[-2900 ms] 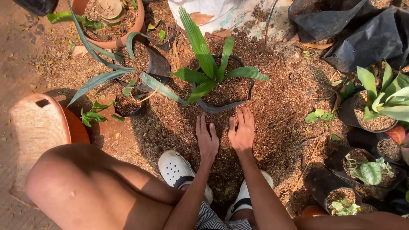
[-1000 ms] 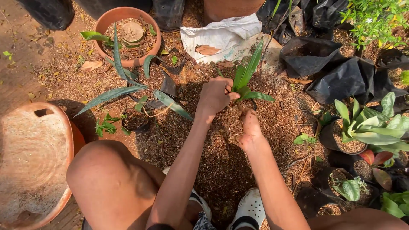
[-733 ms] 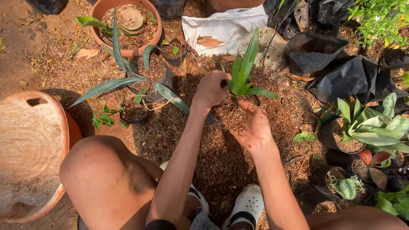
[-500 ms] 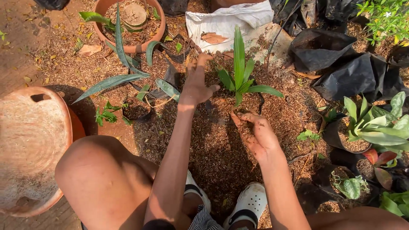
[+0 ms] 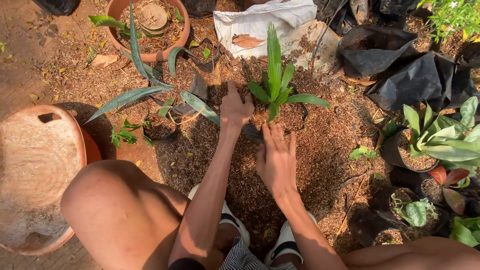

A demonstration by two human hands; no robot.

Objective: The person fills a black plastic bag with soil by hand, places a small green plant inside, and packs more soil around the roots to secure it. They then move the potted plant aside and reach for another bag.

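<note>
Head view: left hand (image 5: pixel 236 109) rests open against the soil beside a green seedling (image 5: pixel 276 82) in a black grow bag (image 5: pixel 252 132). Right hand (image 5: pixel 276 159), fingers spread flat, presses the mulch-covered ground (image 5: pixel 320 165) just below the bag.

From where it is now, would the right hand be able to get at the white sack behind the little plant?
Probably, with a stretch. The right hand lies flat on the mulch just short of the plant; the white sack lies right behind. Only the upright leaves stand between, and there is open ground beside them.
</note>
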